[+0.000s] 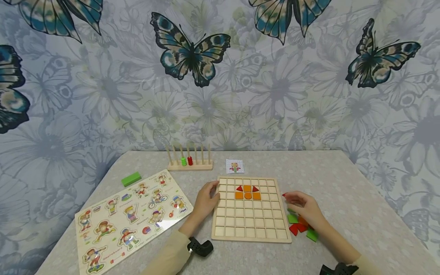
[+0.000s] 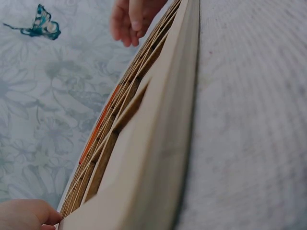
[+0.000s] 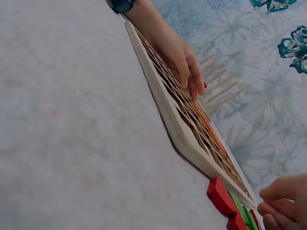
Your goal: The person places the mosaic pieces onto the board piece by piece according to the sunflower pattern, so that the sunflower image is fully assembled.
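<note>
Beige sleeves (image 1: 168, 254) foremost, a left hand (image 1: 206, 200) grips the wooden board (image 1: 252, 222) by its nine-o'clock edge while the right hand (image 1: 304, 208), fingers apparently pinching a red piece (image 1: 283, 194), faces orange tiles (image 1: 247, 188) toward nine o'clock.

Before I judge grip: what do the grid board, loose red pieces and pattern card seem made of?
Grid board: likely unpainted matt wood, given its pale tan colour and dark cut edges. Loose red pieces: smooth, evenly coloured, perhaps painted wood or plastic. Pattern card: probably printed paper, looking thin and flat.
</note>
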The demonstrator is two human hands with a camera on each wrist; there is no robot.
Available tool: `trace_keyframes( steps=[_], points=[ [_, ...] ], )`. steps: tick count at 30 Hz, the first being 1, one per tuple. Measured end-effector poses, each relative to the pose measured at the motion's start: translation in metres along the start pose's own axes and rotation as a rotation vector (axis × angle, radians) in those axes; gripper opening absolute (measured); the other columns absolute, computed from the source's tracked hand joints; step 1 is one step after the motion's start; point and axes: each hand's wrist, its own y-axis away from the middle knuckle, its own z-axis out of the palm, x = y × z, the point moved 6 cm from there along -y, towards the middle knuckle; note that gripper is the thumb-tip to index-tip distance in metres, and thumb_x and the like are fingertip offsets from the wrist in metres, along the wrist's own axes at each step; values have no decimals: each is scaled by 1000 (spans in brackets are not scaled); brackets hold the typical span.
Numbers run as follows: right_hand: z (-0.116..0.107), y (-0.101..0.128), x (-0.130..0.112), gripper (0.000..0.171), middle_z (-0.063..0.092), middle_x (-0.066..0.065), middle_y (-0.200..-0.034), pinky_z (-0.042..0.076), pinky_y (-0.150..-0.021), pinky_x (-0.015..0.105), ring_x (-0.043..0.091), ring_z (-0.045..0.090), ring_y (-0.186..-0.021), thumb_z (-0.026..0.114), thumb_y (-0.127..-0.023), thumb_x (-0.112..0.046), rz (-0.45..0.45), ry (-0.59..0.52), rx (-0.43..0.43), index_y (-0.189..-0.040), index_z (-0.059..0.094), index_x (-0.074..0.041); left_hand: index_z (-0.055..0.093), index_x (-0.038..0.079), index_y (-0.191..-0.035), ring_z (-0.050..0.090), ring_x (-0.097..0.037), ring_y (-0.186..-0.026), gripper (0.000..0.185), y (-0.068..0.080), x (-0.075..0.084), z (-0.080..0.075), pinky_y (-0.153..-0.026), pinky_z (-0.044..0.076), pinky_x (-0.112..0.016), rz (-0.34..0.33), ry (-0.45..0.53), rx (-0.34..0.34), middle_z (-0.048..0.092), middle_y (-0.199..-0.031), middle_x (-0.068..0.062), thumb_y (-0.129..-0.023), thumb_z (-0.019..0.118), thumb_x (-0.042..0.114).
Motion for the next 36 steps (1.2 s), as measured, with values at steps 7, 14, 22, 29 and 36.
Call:
trace_keyframes(
  steps=[7,14,22,29,36],
  points=[
    [-17,18,12,34,66,19,-109,50,-82,10,-1,60,-91,71,-84,-11,151,51,-2,-114,63,2,56,-3,-125,57,-32,-118,41,0,-1,1,-102,47,-44,3,6,-1,61,-121,-19,-84,59,0],
    [-36,33,16,37,68,14,-106,51,-73,14,-3,57,-83,76,-79,-16,180,195,1,-112,65,-2,56,-3,-126,57,-32,-119,41,-1,-2,4,-102,47,-44,6,19,-9,61,-122,-18,-85,59,0],
    [-40,39,17,38,67,11,-103,50,-71,14,-2,55,-82,78,-76,-14,63,264,-29,-110,65,-5,55,-3,-126,56,-33,-120,41,1,0,1,-103,46,-44,-4,14,-10,60,-122,-19,-85,59,1],
    [-43,39,16,37,67,12,-102,50,-73,12,-4,56,-83,78,-75,-9,33,283,37,-109,65,-4,55,-4,-126,56,-33,-121,41,1,0,1,-103,46,-44,-5,13,-15,60,-123,-19,-86,58,1],
    [-43,38,17,40,67,11,-105,49,-72,13,-5,54,-84,79,-74,-10,53,324,28,-111,65,-6,55,-4,-126,56,-33,-120,41,1,1,0,-102,46,-45,-6,6,-14,60,-123,-20,-86,58,1]
  ],
)
